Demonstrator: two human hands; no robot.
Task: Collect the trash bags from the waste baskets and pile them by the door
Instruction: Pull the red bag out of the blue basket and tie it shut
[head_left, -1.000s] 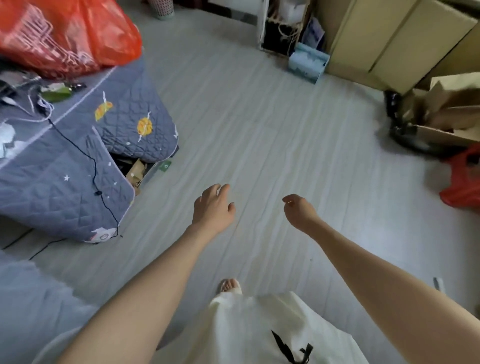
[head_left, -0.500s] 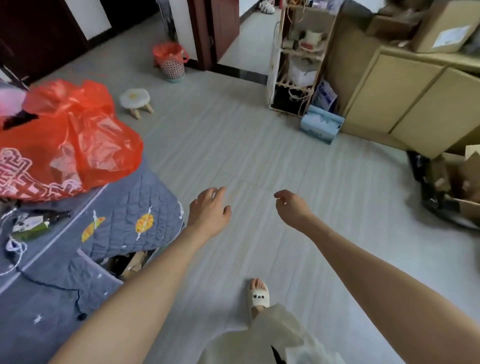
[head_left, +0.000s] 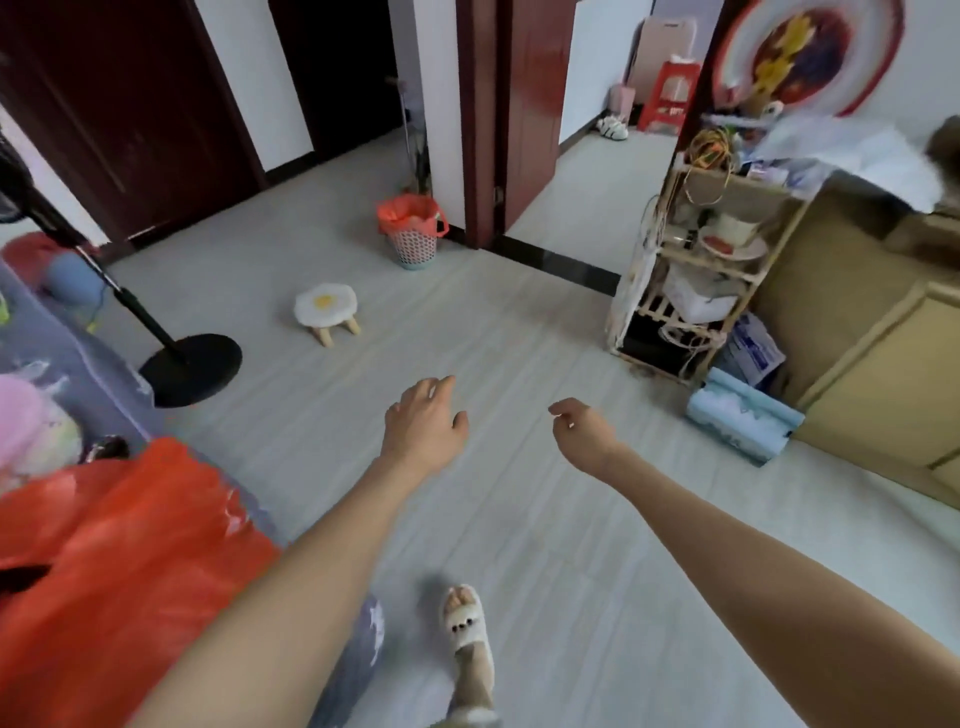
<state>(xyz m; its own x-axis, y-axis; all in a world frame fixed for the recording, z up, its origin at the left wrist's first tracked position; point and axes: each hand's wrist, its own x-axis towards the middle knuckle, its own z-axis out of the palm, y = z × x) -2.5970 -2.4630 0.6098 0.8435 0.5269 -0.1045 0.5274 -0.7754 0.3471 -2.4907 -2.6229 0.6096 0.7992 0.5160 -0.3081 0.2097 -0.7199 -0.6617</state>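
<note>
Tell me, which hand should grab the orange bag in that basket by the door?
Probably the left hand: the basket with its orange bag stands ahead on the left. Both hands are empty; the right hand is farther over.

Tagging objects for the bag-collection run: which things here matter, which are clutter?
Job: waste basket with its orange trash bag, doorway, left hand, right hand, both empty.
Clutter: egg stool, fan base, wooden shelf.

A lived-in home — a room with pale plank flooring (head_left: 519, 332) and dark red doors (head_left: 524, 104) at twelve o'clock. A fried-egg footstool (head_left: 325, 307) at eleven, a cluttered wooden shelf rack (head_left: 685, 280) at two, a quilted grey bed cover (head_left: 62, 353) at nine — household things.
</note>
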